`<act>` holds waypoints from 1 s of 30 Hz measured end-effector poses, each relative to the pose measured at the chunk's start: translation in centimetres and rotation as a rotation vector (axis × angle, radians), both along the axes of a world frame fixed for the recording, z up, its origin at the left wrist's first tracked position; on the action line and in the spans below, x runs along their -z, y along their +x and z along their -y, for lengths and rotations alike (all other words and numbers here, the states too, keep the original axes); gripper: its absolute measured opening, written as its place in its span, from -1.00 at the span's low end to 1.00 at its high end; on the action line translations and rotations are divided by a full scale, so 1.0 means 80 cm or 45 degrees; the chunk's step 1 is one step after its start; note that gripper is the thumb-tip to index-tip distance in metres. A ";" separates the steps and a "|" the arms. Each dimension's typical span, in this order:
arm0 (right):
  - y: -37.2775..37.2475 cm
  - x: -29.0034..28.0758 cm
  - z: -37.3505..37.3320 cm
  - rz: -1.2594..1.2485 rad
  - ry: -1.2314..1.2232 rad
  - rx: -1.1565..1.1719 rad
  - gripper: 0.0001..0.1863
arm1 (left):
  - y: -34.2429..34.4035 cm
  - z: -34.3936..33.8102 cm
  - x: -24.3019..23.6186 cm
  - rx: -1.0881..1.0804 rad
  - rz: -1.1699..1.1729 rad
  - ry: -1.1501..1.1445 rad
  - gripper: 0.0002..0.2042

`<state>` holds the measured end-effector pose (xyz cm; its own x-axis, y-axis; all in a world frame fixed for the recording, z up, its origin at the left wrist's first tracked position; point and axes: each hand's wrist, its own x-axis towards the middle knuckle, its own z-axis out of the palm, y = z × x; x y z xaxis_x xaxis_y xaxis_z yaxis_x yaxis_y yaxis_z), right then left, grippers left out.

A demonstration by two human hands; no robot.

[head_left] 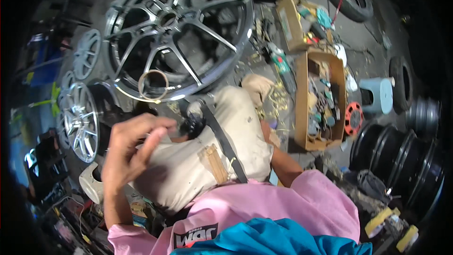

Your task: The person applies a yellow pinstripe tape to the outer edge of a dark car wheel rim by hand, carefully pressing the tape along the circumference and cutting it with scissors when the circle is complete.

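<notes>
Tan ring (166,85) on wheel rim (180,20), just beyond the left grip (130,146)

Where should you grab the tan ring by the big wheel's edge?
Probably take the ring by its near edge, coming from the person's side, where the left grip is. It has a thin band and an open middle, so the grip could pinch the band from inside and outside.

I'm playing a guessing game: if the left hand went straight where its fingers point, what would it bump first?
Probably the dark thing beside the beige trousers, just right of the left hand. Depth is unclear, so the hand might pass above it.
</notes>
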<state>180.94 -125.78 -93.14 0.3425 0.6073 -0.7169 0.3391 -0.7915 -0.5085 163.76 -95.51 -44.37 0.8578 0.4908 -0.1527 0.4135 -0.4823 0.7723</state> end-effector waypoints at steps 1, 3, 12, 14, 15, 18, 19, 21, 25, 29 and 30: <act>0.000 0.006 -0.004 -0.008 -0.011 0.006 -0.59 | -0.002 0.016 -0.007 -0.002 -0.019 -0.003 -0.84; -0.004 0.012 -0.006 -0.020 -0.034 0.023 -0.60 | -0.007 0.048 -0.013 0.032 -0.043 0.040 -0.84; 0.022 0.009 0.029 -0.284 -0.012 0.759 -0.62 | 0.034 0.128 -0.025 0.172 -0.041 0.103 -0.84; 0.057 -0.003 0.058 -0.399 0.216 1.187 -0.63 | 0.043 0.136 -0.022 0.234 0.014 0.114 -0.84; 0.072 -0.019 0.074 -0.435 0.370 1.364 -0.63 | 0.048 0.139 -0.017 0.301 0.062 0.105 -0.84; 0.102 -0.141 0.099 -0.521 1.004 1.610 -0.76 | 0.066 0.148 -0.010 0.412 0.085 0.062 -0.80; 0.114 -0.196 0.094 -0.587 1.174 1.718 -0.82 | 0.073 0.151 -0.010 0.497 0.112 0.040 -0.77; 0.136 -0.261 0.105 -0.618 1.320 1.566 -0.85 | 0.090 0.160 -0.008 0.535 0.138 -0.010 -0.76; 0.142 -0.392 0.093 -0.678 1.286 1.239 -0.70 | 0.120 0.166 0.010 0.632 0.197 -0.028 -0.75; 0.124 -0.471 0.051 -0.699 1.357 1.034 -0.62 | 0.137 0.159 0.038 0.533 0.233 -0.036 -0.75; 0.123 -0.480 0.045 -0.736 1.384 1.008 -0.61 | 0.143 0.160 0.039 0.498 0.235 -0.086 -0.74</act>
<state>190.75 -129.34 -54.76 0.6667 0.7210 -0.1888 -0.4471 0.1842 -0.8753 175.20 -108.28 -47.50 0.9930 0.1181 -0.0001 0.0621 -0.5212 0.8512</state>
